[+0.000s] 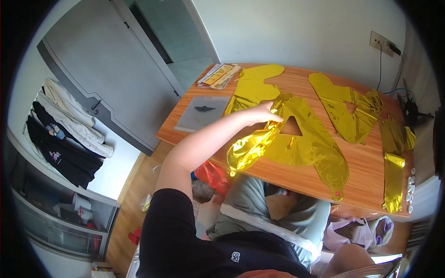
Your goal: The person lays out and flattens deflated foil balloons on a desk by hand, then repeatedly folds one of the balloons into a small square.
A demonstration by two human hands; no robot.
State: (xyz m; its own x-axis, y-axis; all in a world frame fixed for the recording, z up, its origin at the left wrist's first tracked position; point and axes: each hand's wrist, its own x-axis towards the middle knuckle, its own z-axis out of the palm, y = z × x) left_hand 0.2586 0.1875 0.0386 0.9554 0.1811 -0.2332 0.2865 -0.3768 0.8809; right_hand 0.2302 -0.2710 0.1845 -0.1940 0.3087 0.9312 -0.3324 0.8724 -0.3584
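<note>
My left hand (263, 113) was stretched out over the wooden table (361, 178), its fingers pinched on the crumpled top corner of a flat gold foil letter balloon (306, 139) with a triangular hole in it. That balloon lay on the table just in front of me, its near left part curling up and hanging off the table's front edge, its valve tab close to that same edge further right. My right hand was out of sight, so I could not tell whether it held anything. Beyond the balloon, toward the wall, lay a second gold balloon (252, 88), and to its right a third (345, 109); a fourth (394, 162) ran along the table's right end. A grey flat packet (203, 112) sat near the table's left corner, with printed cards (219, 75) behind it. I judged that the overhanging foil could drag the whole balloon off the edge if I let go, and that a hard tug on the creased corner could tear or puncture the thin foil. A red bag (212, 175) lay under the table.
</note>
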